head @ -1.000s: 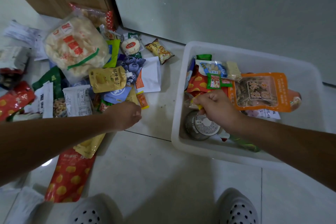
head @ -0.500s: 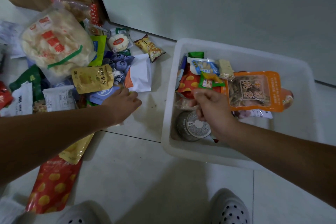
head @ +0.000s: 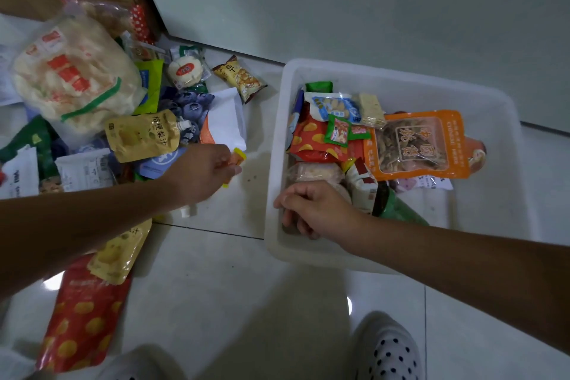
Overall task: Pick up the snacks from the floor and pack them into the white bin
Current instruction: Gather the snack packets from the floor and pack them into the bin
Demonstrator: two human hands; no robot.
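Where glossy foil and plastic snacks (head: 71,71) are heaped on the tiled floor (head: 216,287), one small orange sachet (head: 239,160) is pinched by the left grip (head: 203,176). Over the near corner of the one white plastic bin (head: 493,163), the right grip (head: 314,210) is curled, nothing seen held.

Yellow spout pouch (head: 143,136): "桔梗梨汁". Orange bag (head: 416,145) in bin (head: 493,108): "CHINESE", rest unclear.
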